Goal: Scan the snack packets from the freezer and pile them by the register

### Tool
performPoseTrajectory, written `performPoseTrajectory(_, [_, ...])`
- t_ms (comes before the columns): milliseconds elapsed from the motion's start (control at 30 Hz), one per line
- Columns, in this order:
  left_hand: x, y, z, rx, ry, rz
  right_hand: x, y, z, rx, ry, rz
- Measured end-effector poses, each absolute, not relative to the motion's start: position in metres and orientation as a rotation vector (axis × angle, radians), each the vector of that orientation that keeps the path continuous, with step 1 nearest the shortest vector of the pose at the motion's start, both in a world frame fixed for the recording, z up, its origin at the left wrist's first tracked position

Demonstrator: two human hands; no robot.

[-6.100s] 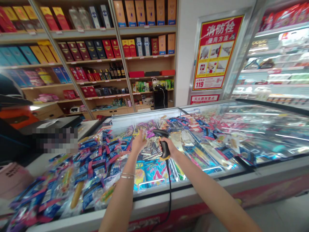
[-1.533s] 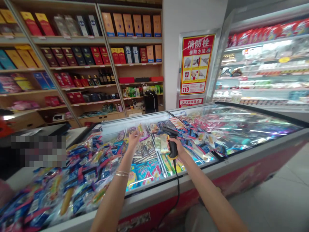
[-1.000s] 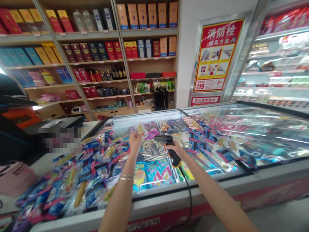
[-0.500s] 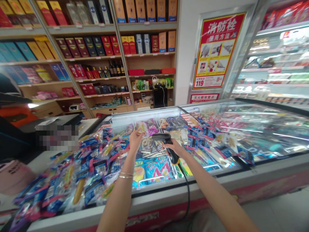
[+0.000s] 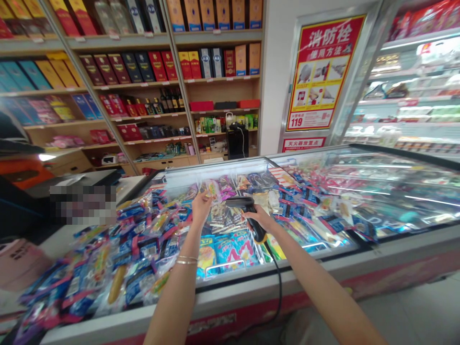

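Note:
Over the chest freezer, my left hand pinches the edge of a small clear-wrapped package with yellow and pink print. A black handheld barcode scanner with a yellow-trimmed grip is wrapped in the fingers of my right hand. Its head points left toward the package, a short distance away. A black cable runs from the scanner down over the freezer's front. Below my hands lie blue and pink ice-cream packets in a wire basket. Too small to read is the package's print.
Blue-and-pink wrapped packages are heaped on the left part of the freezer, beside a pink tub. The glass lid covers the right side. Behind stand wooden shelves with boxed bottles and a red poster.
Both hands keep nearly the same place, with the package and scanner held as before. The view has shifted very slightly.

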State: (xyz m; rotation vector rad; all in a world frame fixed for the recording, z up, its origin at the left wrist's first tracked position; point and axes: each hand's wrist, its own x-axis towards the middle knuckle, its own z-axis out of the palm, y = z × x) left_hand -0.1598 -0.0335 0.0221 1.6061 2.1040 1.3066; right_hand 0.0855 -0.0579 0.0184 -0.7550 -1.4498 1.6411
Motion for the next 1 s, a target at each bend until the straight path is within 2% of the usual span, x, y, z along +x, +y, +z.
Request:
performPoseTrajectory(300, [-0.162, -0.047, 0.035, 1.666, 2.184, 1.326, 0.08, -0.057, 0.014, -0.776, -1.358, 1.694])
performPoseTrajectory(500, [-0.222, -0.094, 0.053, 1.601, 2.287, 1.467, 0.052, -0.07, 0.028, -0.722, -1.327, 1.734])
performPoseTrajectory(700, [-0.283, -0.137, 0.058, 1.362, 2.214, 1.567, -0.011, -0.102, 0.029, -0.576, -1.023, 2.013])
performPoseTrajectory(900, [-0.258, -0.186, 0.043, 1.455, 2.718, 1.685, -0.056, -0.127, 0.01, -0.649, -0.852, 2.123])
performPoseTrajectory(1000, [-0.235, -0.212, 0.022, 1.771, 2.746, 1.563, -0.056, -0.131, 0.005, -0.608, -0.755, 2.117])
